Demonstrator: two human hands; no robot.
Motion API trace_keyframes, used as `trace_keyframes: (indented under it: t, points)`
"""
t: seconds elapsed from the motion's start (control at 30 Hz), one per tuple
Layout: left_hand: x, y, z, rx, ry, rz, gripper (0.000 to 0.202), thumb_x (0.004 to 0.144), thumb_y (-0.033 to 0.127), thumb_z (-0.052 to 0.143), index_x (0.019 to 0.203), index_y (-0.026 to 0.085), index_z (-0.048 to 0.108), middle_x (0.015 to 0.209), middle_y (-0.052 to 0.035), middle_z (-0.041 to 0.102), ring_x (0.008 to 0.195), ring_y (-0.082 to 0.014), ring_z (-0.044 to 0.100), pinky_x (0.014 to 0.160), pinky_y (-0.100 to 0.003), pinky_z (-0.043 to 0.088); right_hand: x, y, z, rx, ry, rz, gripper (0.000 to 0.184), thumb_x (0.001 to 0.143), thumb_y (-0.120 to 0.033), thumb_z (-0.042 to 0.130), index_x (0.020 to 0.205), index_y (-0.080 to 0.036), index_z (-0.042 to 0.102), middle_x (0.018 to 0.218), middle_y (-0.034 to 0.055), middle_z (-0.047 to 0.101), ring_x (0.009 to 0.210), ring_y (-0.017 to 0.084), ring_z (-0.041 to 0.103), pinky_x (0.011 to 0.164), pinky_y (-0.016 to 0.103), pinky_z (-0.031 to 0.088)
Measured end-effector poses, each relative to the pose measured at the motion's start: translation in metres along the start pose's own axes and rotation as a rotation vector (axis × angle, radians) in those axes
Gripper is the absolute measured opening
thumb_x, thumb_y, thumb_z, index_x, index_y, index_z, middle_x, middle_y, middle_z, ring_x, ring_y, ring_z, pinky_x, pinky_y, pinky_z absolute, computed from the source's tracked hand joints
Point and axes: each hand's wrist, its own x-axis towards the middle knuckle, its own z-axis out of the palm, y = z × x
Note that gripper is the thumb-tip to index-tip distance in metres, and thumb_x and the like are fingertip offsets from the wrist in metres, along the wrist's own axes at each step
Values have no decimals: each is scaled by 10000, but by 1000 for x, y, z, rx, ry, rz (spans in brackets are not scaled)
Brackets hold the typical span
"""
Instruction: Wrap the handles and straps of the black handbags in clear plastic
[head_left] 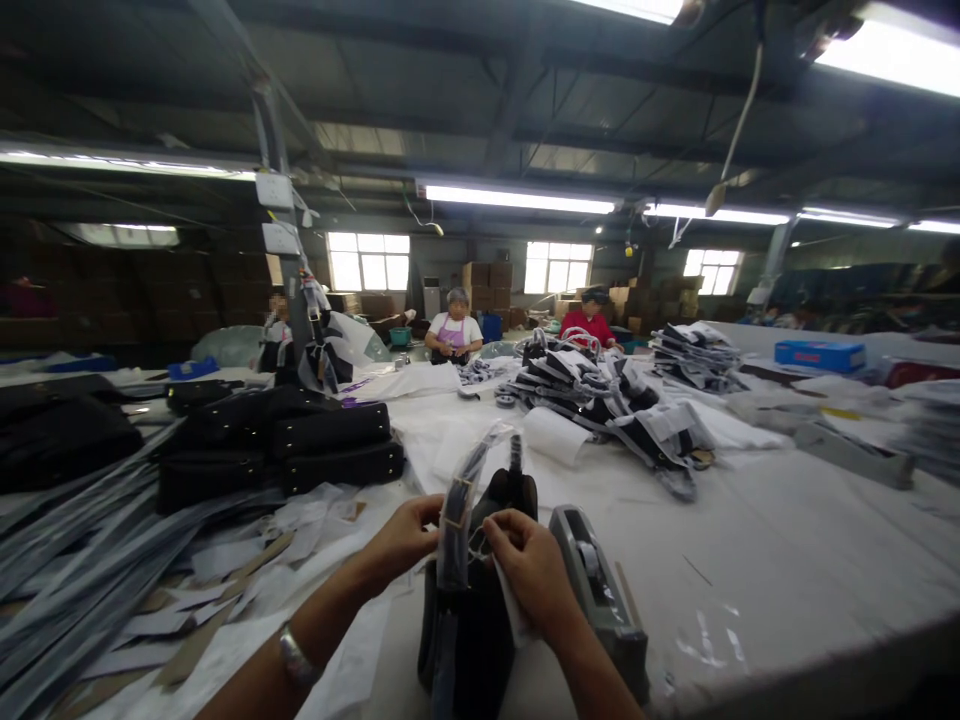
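Observation:
A black handbag [469, 620] stands on the white table [787, 560] right in front of me. Its strap [459, 500], wrapped in clear plastic, rises in an arch above the bag. My left hand [401, 540] pinches the wrapped strap from the left, fingers closed on it. My right hand [529, 565] is closed on the strap's plastic wrapping and a bit of white paper at the bag's top. A watch sits on my left wrist.
A grey tape dispenser [596, 590] stands just right of the bag. Stacked black bags [300, 445] and plastic strips [82, 580] lie left. A heap of wrapped straps and paper [622, 405] fills the middle. Two people [454, 335] work at the far end.

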Motion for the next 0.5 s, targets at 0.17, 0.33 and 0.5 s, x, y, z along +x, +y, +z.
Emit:
trace_keyframes:
  t: [0.17,0.33,0.5]
  points:
    - [4,5,4,-78,-130,-42,256,763,349,735,855,113,772,716,-32,710,666,-181,614,639,-258,458,8,2,5,-1,-41,13,357,851,-514,615,828,-169,703,672,33,715,602,196,657,557,259,474]
    - [-18,-2,-12,-167,-187,-70,242,860,359,657,859,128,731,800,-28,690,780,-177,597,730,-258,449,-12,9,-10,1,-87,57,252,842,-445,658,900,-202,689,716,16,723,719,212,683,676,274,499]
    - [-46,-11,-17,-504,-85,-76,201,932,303,572,855,141,663,941,-66,669,947,-205,594,925,-336,435,-35,17,-8,204,-88,103,314,795,-453,712,992,-208,700,1101,83,720,993,263,672,866,332,517]
